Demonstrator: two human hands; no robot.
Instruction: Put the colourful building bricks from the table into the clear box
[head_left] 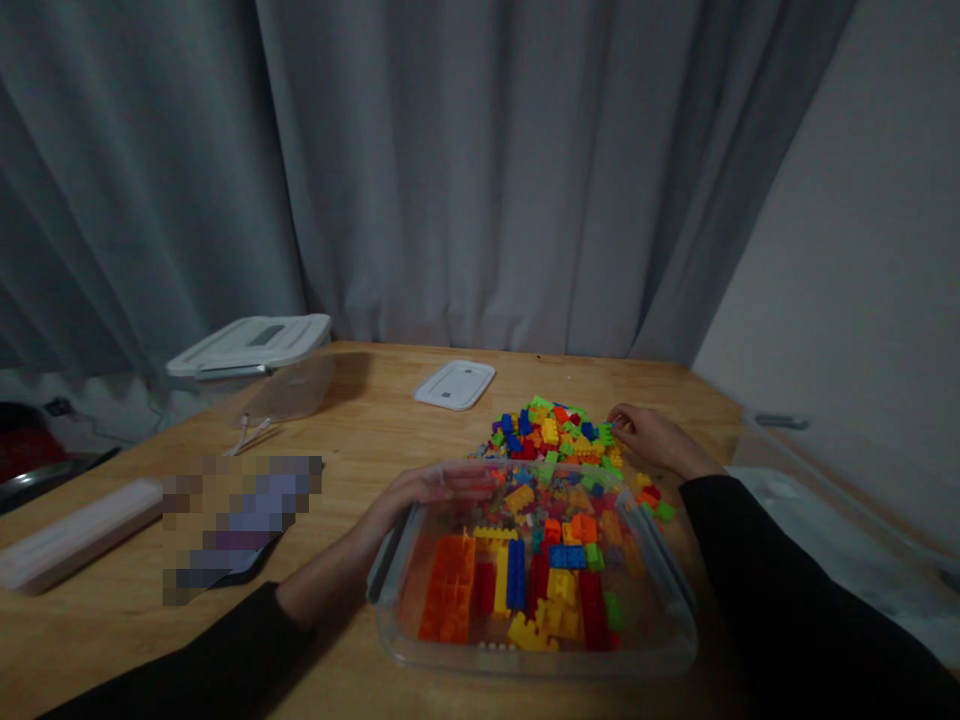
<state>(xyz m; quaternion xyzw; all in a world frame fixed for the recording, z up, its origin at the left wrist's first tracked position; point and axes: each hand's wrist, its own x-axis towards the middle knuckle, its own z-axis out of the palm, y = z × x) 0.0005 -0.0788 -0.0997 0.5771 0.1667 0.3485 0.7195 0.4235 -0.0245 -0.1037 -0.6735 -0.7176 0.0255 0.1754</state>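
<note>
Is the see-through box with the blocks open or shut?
Open. The clear box has no lid on, its bricks lie uncovered, and the left hand rests on its far rim.

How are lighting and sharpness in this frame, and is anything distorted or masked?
Head view: dim and underexposed, black sleeves nearly lost; wide-angle bending at the edges; soft overall, left hand on the clear bin slightly smeared; right hand at the brick pile; a pixelated patch masks something on the table.
</note>
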